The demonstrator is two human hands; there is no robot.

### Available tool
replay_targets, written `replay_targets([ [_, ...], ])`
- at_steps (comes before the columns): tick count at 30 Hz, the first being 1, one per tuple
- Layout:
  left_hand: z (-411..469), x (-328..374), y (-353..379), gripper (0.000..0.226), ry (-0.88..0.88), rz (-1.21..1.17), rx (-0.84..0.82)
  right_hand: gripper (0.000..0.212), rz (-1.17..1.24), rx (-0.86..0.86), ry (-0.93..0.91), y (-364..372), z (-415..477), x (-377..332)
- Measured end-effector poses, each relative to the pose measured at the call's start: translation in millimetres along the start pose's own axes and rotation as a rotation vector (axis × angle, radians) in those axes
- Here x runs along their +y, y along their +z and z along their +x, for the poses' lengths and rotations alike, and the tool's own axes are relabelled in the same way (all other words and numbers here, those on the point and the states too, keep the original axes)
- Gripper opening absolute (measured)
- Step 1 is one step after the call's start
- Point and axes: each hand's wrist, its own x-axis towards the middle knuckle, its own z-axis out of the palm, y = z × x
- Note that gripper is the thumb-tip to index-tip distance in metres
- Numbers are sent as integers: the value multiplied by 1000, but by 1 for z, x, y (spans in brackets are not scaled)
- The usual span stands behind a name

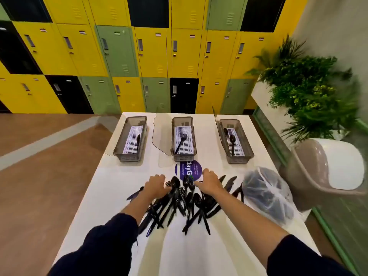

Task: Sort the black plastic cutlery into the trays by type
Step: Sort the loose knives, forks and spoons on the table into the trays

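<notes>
A heap of black plastic cutlery (185, 202) lies in the middle of the white table (111, 188). Both my hands rest on its far edge. My left hand (156, 185) has its fingers closed on a fork's head (168, 184). My right hand (209, 181) curls down onto the heap; what it grips is hidden. Three grey trays stand in a row at the far end. The left tray (119, 148) holds a knife (137, 140), the middle tray (194, 136) a fork (180, 144), the right tray (246, 140) two spoons (232, 143).
A clear plastic bag (266, 194) holding more dark cutlery sits right of the heap. Clear lids (161, 136) lean beside the trays. A purple round sticker (188, 170) marks the table. A beige chair (318, 168), plants and a locker wall surround the table.
</notes>
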Motion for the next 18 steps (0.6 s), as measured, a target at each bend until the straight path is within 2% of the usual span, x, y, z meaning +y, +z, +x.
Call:
replay_targets([
  [5, -12, -8, 39, 64, -49, 10, -18, 54, 37, 87, 117, 34, -19, 20],
  [8, -20, -8, 55, 69, -112, 34, 71, 54, 28, 239, 212, 51, -30, 31],
  [12, -24, -6, 71, 74, -191, 4, 176, 54, 97, 327, 335, 67, -39, 43],
  [15, -23, -4, 73, 70, -220, 34, 204, 60, 186, 384, 424, 67, -36, 45],
  [18, -19, -1, 71, 61, -231, 9, 195, 76, 268, 403, 468, 63, -29, 42],
])
